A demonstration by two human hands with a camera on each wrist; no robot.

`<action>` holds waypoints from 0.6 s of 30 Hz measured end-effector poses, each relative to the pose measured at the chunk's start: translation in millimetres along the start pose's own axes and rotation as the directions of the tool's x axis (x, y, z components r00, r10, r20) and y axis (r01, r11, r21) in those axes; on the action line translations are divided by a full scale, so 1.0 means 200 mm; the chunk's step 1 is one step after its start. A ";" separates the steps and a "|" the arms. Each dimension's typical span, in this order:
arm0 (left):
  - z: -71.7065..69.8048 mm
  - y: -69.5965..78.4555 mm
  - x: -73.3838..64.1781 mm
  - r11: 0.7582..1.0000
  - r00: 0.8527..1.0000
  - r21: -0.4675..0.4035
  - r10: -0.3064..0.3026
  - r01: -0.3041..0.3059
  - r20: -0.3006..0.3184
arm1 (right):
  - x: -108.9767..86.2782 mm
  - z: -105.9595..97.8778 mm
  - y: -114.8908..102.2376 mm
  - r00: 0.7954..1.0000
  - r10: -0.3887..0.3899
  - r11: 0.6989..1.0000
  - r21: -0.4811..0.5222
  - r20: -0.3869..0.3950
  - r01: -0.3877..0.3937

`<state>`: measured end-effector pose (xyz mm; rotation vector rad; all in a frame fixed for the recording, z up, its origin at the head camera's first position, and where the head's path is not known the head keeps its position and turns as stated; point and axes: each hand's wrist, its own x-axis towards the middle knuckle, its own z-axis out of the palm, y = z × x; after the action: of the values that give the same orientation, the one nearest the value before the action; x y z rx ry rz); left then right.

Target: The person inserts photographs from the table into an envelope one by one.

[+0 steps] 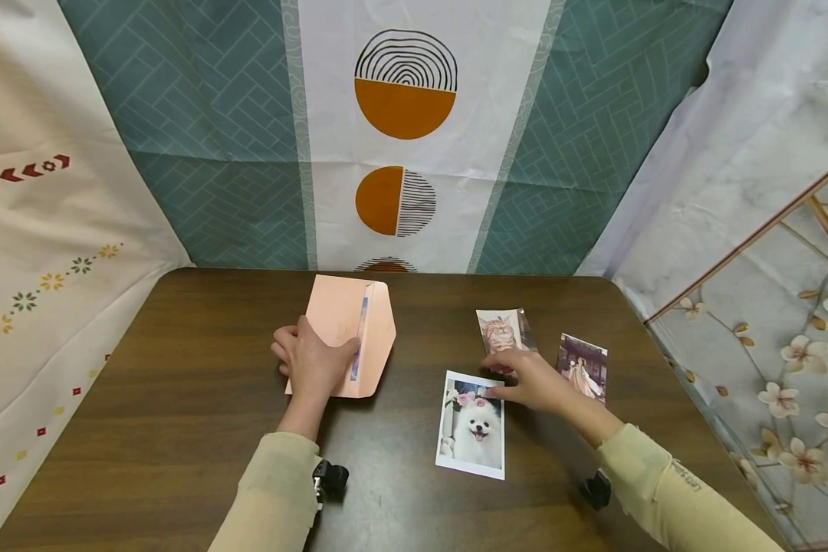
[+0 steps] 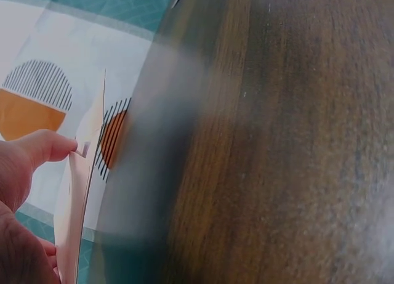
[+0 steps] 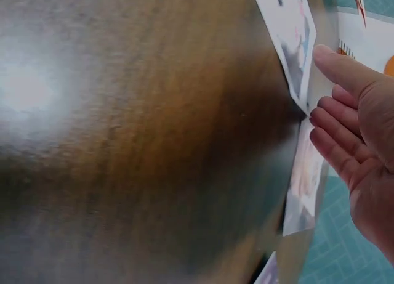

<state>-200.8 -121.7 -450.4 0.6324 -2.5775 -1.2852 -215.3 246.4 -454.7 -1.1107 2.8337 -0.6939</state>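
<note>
Pink envelope (image 1: 336,318), left of frame centre, pinched in left grip (image 1: 315,360). Right grip (image 1: 531,379) spread, at corner of dog photo (image 1: 478,441), lower centre. Step, judged: photo pickup; next move calls for pinching its edge.

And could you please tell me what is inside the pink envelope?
A bluish strip shows inside the pink envelope; the envelope and the left hand cover the rest.

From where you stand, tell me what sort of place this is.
Probably an indoor, screened-off tabletop workspace: a brown wood-look table, a green-and-white patterned cloth hanging behind it, and a floral cloth along its right side.
</note>
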 end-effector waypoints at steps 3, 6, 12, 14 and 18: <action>0.00 0.00 0.00 1.000 1.000 0.004 -0.005 0.005 0.007 | -0.02 0.01 0.00 1.000 -0.001 1.000 -0.027 -0.001 0.001; 0.01 -0.01 0.00 1.000 1.000 0.011 -0.010 0.009 0.015 | -0.03 0.02 0.00 1.000 -0.001 0.998 -0.061 -0.001 0.001; 0.01 -0.01 0.00 1.000 1.000 0.018 -0.007 0.007 0.016 | -0.05 0.03 -0.01 1.000 -0.008 0.994 -0.111 -0.014 0.006; 0.01 -0.02 0.00 1.000 1.000 0.018 -0.006 0.006 0.017 | -0.05 0.03 -0.01 1.000 -0.010 0.993 -0.116 -0.023 0.008; 0.01 -0.02 -0.01 1.000 1.000 0.020 -0.009 0.008 0.019 | -0.05 0.04 -0.01 0.999 -0.025 0.993 -0.115 -0.036 0.020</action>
<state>-199.6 -121.5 -453.9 0.6383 -2.6087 -1.2763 -205.3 248.1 -462.1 -1.1587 2.9303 -0.5646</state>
